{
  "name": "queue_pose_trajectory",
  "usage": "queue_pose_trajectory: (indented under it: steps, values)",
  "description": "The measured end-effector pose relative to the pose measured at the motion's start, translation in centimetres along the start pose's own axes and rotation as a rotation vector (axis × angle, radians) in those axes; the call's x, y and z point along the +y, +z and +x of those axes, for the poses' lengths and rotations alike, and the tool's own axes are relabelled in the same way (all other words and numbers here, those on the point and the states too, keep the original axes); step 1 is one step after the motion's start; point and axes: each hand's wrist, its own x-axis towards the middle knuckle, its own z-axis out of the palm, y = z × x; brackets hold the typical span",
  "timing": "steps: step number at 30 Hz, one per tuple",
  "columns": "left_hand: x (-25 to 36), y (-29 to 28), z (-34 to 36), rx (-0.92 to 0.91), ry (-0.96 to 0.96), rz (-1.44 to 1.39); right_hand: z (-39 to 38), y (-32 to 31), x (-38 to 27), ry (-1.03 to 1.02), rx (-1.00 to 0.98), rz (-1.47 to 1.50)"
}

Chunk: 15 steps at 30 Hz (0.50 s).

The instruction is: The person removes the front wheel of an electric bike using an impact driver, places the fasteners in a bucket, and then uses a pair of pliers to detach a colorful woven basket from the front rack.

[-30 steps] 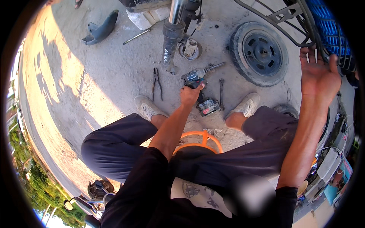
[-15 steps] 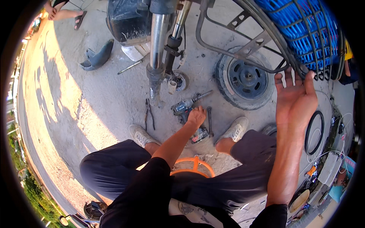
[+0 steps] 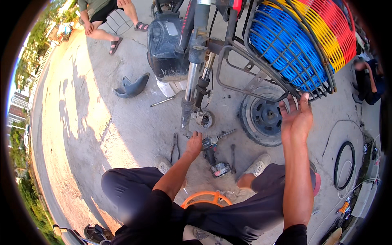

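Note:
My right hand (image 3: pixel 296 118), palm up, holds the lower edge of a black wire basket (image 3: pixel 304 67) lined with blue, yellow and red strands, where it meets the metal rack (image 3: pixel 253 83). My left hand (image 3: pixel 194 144) is beside the lower end of a fork leg (image 3: pixel 187 110); its fingers are partly hidden, and no grasp can be made out. Close to its right lies a cordless impact wrench (image 3: pixel 210 151) on the ground. Pliers (image 3: pixel 175 146) lie to the left of that hand, and a spanner (image 3: pixel 233 158) lies beyond the wrench. The fork has no wheel in it.
A wheel with tyre (image 3: pixel 267 116) lies flat below the rack. A dark curved fender (image 3: pixel 132 85) and a thin rod (image 3: pixel 161 101) are farther left. An orange ring-shaped frame (image 3: pixel 206 197) stands between my legs. A loose tyre (image 3: pixel 344 165) lies at right. Other people sit nearby.
My left hand has come off the impact wrench and moved left and forward to the fork's lower end. The right hand stays at the basket. The view has shifted, showing more of the basket.

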Motion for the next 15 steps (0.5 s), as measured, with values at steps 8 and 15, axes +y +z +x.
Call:
queue_pose_trajectory:
  steps: [8,15]
  values:
    - [-0.2,-11.3,-2.2,-0.642,0.093,0.158,0.1,0.4,-0.5,0.075,0.050,0.062]
    - [5.2,-30.8,-1.2,-0.319,0.203,-0.014,-4.8,-0.1,-1.1,-0.051,-0.017,0.044]
